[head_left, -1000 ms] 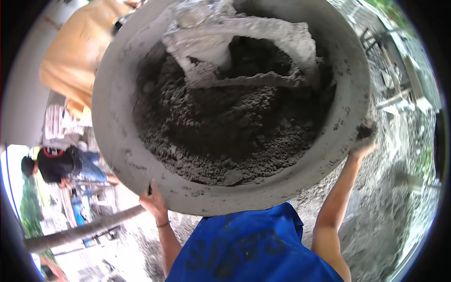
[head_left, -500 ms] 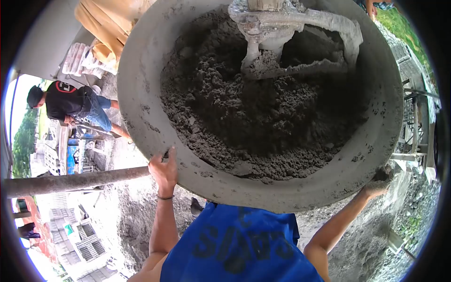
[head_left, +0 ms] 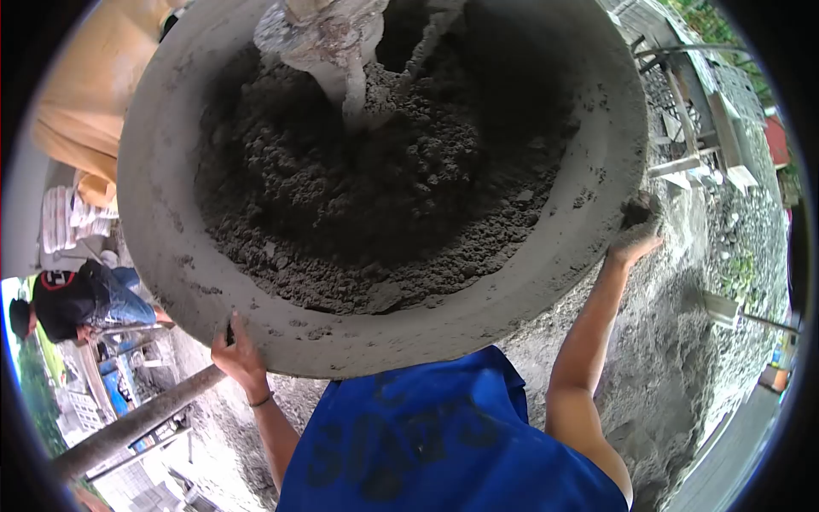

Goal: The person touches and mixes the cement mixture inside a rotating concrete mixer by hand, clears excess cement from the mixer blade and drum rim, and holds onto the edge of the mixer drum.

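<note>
A wide, grey-crusted mixer drum [head_left: 153, 282] fills the upper view. Crumbly grey mortar or concrete mix [head_left: 341, 273] lies inside, and a coated mixing paddle [head_left: 333, 43] reaches into it from the top. My left hand [head_left: 241, 357] is closed round the drum's near-left rim, thumb up on the lip and the other fingers partly hidden. At the right, my right hand [head_left: 638, 237] grips the rim too; it is dusty with mix and its fingertips are hard to make out. Both arms are spread wide.
A round pole [head_left: 141, 422] extends leftward from near my left hand. A co-worker in a black shirt [head_left: 64, 303] bends at the far left, near stacked sacks [head_left: 72, 218] and a tan tarp [head_left: 90, 102]. Wooden framing [head_left: 682, 111] and rough ground [head_left: 674, 341] lie to the right.
The view has swung, so the drum, both hands and the co-worker appear further left. Relative to the drum, the paddle sits further toward the top left. Both hands keep their hold on the rim.
</note>
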The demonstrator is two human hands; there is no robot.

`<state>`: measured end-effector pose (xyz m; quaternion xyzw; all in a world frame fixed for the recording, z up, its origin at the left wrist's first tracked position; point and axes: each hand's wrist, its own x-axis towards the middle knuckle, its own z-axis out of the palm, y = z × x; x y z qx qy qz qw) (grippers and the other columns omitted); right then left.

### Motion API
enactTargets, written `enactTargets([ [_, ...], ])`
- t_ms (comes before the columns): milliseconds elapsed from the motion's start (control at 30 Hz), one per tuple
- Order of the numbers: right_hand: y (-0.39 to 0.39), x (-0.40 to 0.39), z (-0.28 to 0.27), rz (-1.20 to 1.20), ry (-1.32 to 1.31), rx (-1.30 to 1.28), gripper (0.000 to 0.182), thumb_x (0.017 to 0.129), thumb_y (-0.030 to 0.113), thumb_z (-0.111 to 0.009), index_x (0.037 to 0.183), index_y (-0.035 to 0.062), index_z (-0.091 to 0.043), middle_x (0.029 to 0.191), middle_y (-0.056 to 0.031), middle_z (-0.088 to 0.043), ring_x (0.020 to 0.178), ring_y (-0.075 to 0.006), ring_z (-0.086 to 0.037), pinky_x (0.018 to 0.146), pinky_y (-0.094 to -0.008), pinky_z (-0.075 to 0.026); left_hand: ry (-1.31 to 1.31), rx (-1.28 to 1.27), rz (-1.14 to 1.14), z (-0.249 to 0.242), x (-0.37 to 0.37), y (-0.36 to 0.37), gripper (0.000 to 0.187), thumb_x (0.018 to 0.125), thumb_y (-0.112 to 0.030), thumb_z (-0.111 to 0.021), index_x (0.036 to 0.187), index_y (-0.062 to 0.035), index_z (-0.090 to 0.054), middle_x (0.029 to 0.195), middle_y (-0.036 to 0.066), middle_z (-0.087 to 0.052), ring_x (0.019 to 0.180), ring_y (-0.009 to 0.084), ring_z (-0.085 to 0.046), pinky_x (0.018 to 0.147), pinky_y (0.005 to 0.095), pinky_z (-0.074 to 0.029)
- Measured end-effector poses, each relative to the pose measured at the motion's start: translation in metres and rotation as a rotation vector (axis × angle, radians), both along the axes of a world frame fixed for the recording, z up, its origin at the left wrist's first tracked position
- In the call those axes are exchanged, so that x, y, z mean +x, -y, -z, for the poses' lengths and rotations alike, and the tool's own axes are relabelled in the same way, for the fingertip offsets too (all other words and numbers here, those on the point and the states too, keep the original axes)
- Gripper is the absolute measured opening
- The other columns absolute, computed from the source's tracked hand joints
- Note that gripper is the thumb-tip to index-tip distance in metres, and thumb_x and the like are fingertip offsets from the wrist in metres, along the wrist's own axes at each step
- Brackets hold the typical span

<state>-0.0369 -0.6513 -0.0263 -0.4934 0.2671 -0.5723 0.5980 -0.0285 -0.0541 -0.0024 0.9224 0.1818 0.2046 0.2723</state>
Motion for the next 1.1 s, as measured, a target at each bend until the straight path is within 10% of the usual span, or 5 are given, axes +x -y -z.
enactTargets([
  [500, -0.017, 0.003, -0.017, 0.018, -0.126, 0.001, 0.022, 0.090, 0.019, -0.065, 0.087, -0.0018, -0.072, 0.063, -0.0074, -0.066, 0.052, -0.0102, -0.055, 0.047, -0.0231, -0.035, -0.049, 0.084, -0.102, 0.003, 0.000, -0.002, 0.050, 0.090, -0.035, -0.071, 0.073, 0.0120, -0.065, 0.059, 0.020, -0.058, 0.052, 0.0220, -0.044, 0.051, 0.0448, -0.038],
  [800, -0.010, 0.000, -0.007, 0.042, -0.120, 0.027, 0.019, 0.089, 0.016, -0.065, 0.092, -0.0023, -0.072, 0.067, -0.0088, -0.068, 0.056, -0.0139, -0.061, 0.054, -0.0257, -0.046, -0.056, 0.062, -0.105, -0.002, 0.000, 0.003, 0.049, 0.089, -0.034, -0.071, 0.075, 0.0125, -0.065, 0.059, 0.019, -0.058, 0.052, 0.0212, -0.043, 0.053, 0.0443, -0.038],
  [1100, -0.010, -0.003, -0.007, 0.032, -0.196, -0.002, 0.026, 0.090, 0.026, -0.068, 0.096, 0.0006, -0.073, 0.077, -0.0093, -0.070, 0.061, -0.0136, -0.061, 0.058, -0.0286, -0.048, -0.133, 0.101, -0.072, -0.001, -0.001, -0.004, 0.035, 0.093, -0.024, -0.066, 0.101, 0.0100, -0.071, 0.091, 0.021, -0.073, 0.077, 0.0291, -0.070, 0.072, 0.0413, -0.054],
])
